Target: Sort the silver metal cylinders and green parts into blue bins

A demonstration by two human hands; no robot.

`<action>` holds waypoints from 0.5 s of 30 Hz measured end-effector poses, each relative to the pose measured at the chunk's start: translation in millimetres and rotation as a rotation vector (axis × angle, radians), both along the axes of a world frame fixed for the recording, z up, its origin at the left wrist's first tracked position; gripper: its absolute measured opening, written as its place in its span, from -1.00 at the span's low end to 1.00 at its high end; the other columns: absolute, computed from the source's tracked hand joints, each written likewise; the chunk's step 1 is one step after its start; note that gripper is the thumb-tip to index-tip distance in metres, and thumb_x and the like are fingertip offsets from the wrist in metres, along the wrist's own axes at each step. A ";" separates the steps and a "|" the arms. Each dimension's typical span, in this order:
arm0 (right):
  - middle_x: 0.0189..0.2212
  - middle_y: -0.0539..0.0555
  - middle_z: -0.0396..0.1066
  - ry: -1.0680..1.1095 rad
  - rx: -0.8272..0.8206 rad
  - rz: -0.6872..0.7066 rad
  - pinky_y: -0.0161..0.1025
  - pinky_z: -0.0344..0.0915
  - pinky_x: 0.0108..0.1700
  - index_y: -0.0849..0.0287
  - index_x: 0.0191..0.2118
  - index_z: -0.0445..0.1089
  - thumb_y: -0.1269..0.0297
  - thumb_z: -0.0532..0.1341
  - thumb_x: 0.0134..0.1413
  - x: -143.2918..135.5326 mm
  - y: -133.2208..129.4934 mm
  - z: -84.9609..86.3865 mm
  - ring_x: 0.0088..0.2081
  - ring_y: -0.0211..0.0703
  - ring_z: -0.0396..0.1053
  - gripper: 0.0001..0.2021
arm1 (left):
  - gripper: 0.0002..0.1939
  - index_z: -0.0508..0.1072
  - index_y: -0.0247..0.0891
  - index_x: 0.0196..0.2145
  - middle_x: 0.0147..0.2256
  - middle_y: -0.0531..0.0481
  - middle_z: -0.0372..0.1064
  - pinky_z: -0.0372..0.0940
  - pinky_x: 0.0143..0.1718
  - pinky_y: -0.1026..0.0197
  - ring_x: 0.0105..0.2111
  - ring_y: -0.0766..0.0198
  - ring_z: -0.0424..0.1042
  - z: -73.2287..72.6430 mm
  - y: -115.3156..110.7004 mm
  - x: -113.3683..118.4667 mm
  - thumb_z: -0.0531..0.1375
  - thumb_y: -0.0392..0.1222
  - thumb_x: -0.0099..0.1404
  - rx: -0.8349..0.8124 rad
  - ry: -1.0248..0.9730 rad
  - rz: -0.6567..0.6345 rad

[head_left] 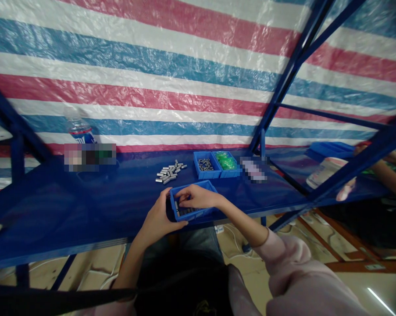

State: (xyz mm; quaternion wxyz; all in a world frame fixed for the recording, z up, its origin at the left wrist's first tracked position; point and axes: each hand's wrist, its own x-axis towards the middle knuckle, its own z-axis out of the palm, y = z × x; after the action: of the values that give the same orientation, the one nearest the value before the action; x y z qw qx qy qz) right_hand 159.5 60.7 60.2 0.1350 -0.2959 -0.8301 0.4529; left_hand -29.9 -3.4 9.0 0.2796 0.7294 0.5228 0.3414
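A blue plastic bin point(193, 215) sits near the front edge of the table. My left hand point(158, 217) grips its left end, thumb along the near wall and fingers at the far corner. Inside the bin dips my right hand point(198, 197), its fingers curled together; whatever they pinch is hidden. Small metal cylinders point(177, 208) partly show on the bin's floor below the fingers. Just beyond the bin, a loose pile of shiny metal cylinders point(169, 172) lies on the blue table point(128, 193).
Behind stand a blue bin point(206, 175) of small metal parts and another point(230, 174) holding green pieces. A plastic bottle point(81, 131) is at the back left. Blue metal posts point(283, 83) rise on the right, where another person's arm point(387, 175) shows beyond a pale container point(326, 172).
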 end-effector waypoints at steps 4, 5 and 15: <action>-0.32 0.04 0.53 -0.005 0.047 0.018 -0.35 0.30 -0.25 0.26 -0.07 0.48 0.56 0.10 0.02 -0.3 0.7 -2.0 -0.33 -0.22 0.42 -0.64 | 0.03 -0.04 -0.21 0.21 0.14 -0.24 0.17 0.20 0.11 -0.08 0.14 -0.08 0.24 1.2 0.2 0.9 0.40 0.05 -0.10 -0.001 0.008 0.005; -0.31 0.04 0.53 -0.012 0.057 0.024 -0.35 0.30 -0.25 0.26 -0.09 0.49 0.56 0.10 0.02 -0.2 0.9 -2.5 -0.32 -0.22 0.43 -0.64 | 0.04 -0.04 -0.20 0.21 0.14 -0.23 0.17 0.20 0.11 -0.08 0.13 -0.08 0.24 1.3 0.3 1.0 0.40 0.05 -0.10 -0.003 0.008 0.004; -0.27 0.05 0.56 -0.104 0.190 0.021 -0.35 0.28 -0.21 0.27 -0.14 0.53 0.58 0.08 0.02 -0.9 -1.0 -0.6 -0.30 -0.22 0.43 -0.65 | 0.02 -0.03 -0.19 0.21 0.14 -0.21 0.19 0.20 0.12 -0.07 0.13 -0.06 0.25 -0.7 0.6 -0.7 0.39 0.06 -0.10 0.026 -0.005 -0.003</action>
State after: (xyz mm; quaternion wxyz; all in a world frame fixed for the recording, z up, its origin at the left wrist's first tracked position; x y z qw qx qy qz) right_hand 158.6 59.8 59.6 0.1147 -0.2962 -0.8782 0.3575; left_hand -30.6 -2.7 8.3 0.2720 0.7327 0.5166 0.3496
